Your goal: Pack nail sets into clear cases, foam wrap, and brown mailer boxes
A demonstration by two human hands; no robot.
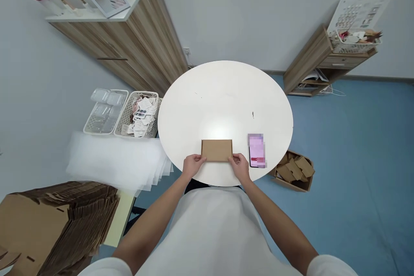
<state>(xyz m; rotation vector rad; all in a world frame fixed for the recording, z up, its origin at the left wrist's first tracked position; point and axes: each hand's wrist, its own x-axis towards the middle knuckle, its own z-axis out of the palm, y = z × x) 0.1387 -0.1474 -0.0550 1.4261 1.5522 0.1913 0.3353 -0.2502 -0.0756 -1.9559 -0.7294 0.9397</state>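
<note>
A flat brown cardboard box (216, 150), its lid closed, lies on the white oval table (223, 90) close to the near edge. My left hand (193, 164) grips the box at its lower left corner, thumb on the near edge and fingers along the side. At the lower right corner my right hand (240, 166) holds it the same way. Some fingertips are hidden behind the box's sides. Just right of my right hand lies a phone (257, 151) with a lit pink screen, partly blurred.
Left of the table stand white baskets, one with printed cards (142, 114), one with clear plastic cases (105, 112). Translucent sheets (116, 159) and stacked flat cardboard (87, 220) lie nearer. A carton of folded boxes (293, 171) sits on the floor at right. Cabinets (155, 30) stand behind.
</note>
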